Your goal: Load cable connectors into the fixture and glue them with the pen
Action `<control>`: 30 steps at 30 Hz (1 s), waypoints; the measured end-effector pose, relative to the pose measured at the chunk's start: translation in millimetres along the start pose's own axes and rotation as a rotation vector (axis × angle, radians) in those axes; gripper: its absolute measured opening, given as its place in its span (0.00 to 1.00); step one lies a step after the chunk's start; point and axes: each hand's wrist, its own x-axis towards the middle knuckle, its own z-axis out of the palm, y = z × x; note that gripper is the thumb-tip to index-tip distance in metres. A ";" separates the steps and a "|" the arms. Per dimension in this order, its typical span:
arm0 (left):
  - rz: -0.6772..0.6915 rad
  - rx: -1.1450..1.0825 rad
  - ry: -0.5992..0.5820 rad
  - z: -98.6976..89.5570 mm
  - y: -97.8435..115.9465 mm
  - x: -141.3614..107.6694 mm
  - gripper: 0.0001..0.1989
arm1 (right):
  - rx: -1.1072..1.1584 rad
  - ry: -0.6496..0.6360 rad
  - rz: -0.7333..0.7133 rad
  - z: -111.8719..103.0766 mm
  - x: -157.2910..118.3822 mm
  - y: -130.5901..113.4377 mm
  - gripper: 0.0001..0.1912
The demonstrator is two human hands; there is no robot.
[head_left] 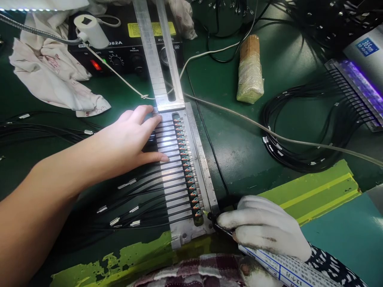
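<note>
My left hand [128, 137] is bare and lies over the left side of a long metal jig [179, 235]. Its fingers are stretched out, with the thumb apart on the plate among the black cables [176, 194]. Several of these cables lie side by side across the jig, their small connector ends [191, 181] lined up over its slot. My right hand [266, 227], in a stained white glove, is closed around a glue dispensing syringe [278, 261] with a printed label. The syringe's tip touches or nearly touches the connector end nearest me.
Behind the jig stands a black dispenser unit [125, 59] with knobs. White cloths [50, 75] lie left; a wrapped block [250, 71] stands right. Coiled black cables [269, 149] lead to a second jig under a purple-lit lamp [363, 85]. A clear hose [269, 131] crosses the table.
</note>
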 end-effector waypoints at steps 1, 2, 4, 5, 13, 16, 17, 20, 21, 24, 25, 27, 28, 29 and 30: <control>0.003 -0.005 0.003 0.5 -0.6 -0.1 0.46 | 0.000 -0.019 0.012 -1.5 1.3 -1.2 0.12; 0.005 -0.012 0.004 0.8 -1.0 -0.2 0.46 | 0.002 -0.036 0.028 -2.8 2.5 -2.1 0.12; -0.003 -0.038 0.007 1.1 -1.0 -0.3 0.45 | 0.008 -0.043 0.040 -4.4 4.6 -3.2 0.12; -0.011 -0.056 0.008 1.1 -0.7 -0.3 0.45 | 0.007 -0.034 0.033 -4.6 5.4 -3.4 0.12; -0.021 -0.137 0.027 2.7 -0.4 0.1 0.45 | 0.024 0.003 0.027 -3.1 7.5 -4.2 0.13; -0.029 -0.128 0.015 2.5 -1.8 -0.6 0.45 | 0.046 0.027 0.030 -3.1 7.3 -4.1 0.18; -0.026 -0.124 0.015 2.6 -2.3 -1.0 0.45 | 0.049 0.027 0.028 -3.2 7.2 -3.7 0.18; -0.006 -0.108 0.028 3.7 -3.5 -1.7 0.45 | 0.049 0.003 0.025 -4.2 7.4 -2.5 0.18; 0.001 -0.102 0.035 4.3 -3.8 -1.8 0.45 | 0.049 -0.003 0.031 -4.5 7.5 -2.1 0.18; 0.009 -0.086 0.039 5.8 -3.9 -1.2 0.45 | 0.050 -0.008 0.034 -4.7 7.9 -1.3 0.19; 0.005 -0.083 0.036 6.0 -3.7 -1.0 0.45 | 0.049 -0.002 0.030 -4.6 8.2 -1.0 0.19; -0.004 -0.077 0.032 5.6 -3.4 -0.6 0.45 | 0.044 0.007 0.021 -4.3 8.8 -0.8 0.20; -0.005 -0.073 0.032 5.1 -3.3 -0.5 0.45 | 0.040 0.009 0.013 -4.4 9.2 -0.9 0.21; -0.003 -0.067 0.035 4.6 -3.1 -0.4 0.45 | 0.031 0.006 0.007 -4.8 9.5 -1.1 0.22; 0.003 -0.060 0.038 4.0 -2.9 -0.3 0.45 | 0.020 -0.005 0.005 -5.5 9.7 -1.5 0.21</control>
